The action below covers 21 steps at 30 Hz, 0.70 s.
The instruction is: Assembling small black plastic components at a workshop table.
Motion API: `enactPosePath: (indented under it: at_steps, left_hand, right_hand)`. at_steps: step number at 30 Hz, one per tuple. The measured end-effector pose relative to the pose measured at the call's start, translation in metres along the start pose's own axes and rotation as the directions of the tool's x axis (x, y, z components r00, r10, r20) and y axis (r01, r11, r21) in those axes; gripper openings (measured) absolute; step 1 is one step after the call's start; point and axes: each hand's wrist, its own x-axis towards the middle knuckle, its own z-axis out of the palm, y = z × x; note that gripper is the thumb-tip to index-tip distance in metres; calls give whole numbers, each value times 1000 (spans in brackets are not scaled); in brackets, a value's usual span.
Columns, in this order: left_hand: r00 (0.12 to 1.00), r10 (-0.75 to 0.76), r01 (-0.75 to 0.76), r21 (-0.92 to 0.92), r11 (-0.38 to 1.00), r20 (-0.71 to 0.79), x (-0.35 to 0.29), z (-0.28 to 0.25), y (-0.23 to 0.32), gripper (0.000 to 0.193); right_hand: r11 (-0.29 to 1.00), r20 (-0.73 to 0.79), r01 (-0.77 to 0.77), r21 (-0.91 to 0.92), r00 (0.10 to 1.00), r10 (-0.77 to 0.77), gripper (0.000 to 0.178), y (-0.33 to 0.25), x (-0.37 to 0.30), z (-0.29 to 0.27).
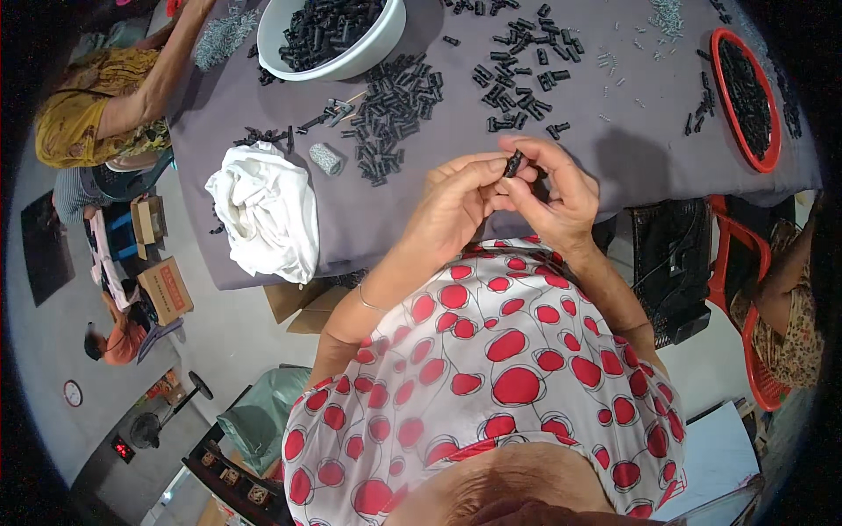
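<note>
Both my hands meet above the near edge of the cloth-covered table. A small black plastic part (514,163) is pinched between the fingertips of my left hand (456,197) and my right hand (561,188). The right hand's fingers curl around it, and a dark patch shows between them; I cannot tell whether that is a second part. Beyond my hands lies a loose group of black plastic parts (526,79). To the left of that spreads a denser pile of black pieces (395,114).
A white basin (399,26) of black parts stands far left. Nearer are a bunched white cloth (263,210) and a small container of metal bits (325,159). A red tray (770,158) of black parts sits right. Small metal pieces (667,17) lie far right. People sit on both sides.
</note>
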Motion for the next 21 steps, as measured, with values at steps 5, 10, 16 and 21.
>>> enactPosePath:
  at_steps: [5,10,16,21]
  left_hand:
    - [992,98,-84,159,984,-82,-3,10,0,20]
    - [940,322,-281,287,916,-108,0,12,-6,9]
    - [918,359,-278,373,885,-168,1,14,0,8]
    - [919,356,-251,447,859,-168,2,7,0,7]
  right_hand:
    - [981,25,178,-79,984,-177,39,0,7,1]
    - [951,41,273,-146,962,-270,44,1,7,3]
    - [829,143,315,-462,949,-280,50,-14,13,-1]
    - [785,243,280,-553,955,-170,48,-16,10,-2]
